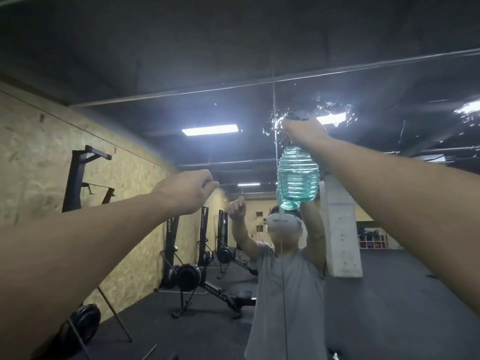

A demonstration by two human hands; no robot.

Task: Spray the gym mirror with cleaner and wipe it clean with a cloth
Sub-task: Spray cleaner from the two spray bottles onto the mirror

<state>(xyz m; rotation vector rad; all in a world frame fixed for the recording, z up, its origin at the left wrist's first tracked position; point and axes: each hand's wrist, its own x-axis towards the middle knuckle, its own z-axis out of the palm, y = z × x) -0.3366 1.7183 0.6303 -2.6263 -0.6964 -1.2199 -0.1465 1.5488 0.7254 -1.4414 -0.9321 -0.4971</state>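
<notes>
Right hand (304, 132) is wrapped round the spray head of the bottle (298, 178), held up high close to the mirror (389, 105). Fingers are curled on the neck; whether the trigger finger is squeezing, can't tell from behind. The bottle is ribbed clear plastic with blue-green cleaner, looks mostly full, and hangs below the fist.

Just above and to either side of the bottle's nozzle, the glass carries a wet splatter (335, 113), droplets catching the ceiling light. So spraying is under way on the upper part. The vertical seam (275, 141) between mirror panels runs just left of the bottle.

Left hand (189, 189) is raised well left of the bottle and lower, fingers loosely curled with thumb and fingertips together. It may be pinching something small, but no cloth is visible there or anywhere else in frame.

Status, my read: spray step partly done, one patch wet. Glass below the bottle looks dry. Wiping not started, cloth needs locating.
</notes>
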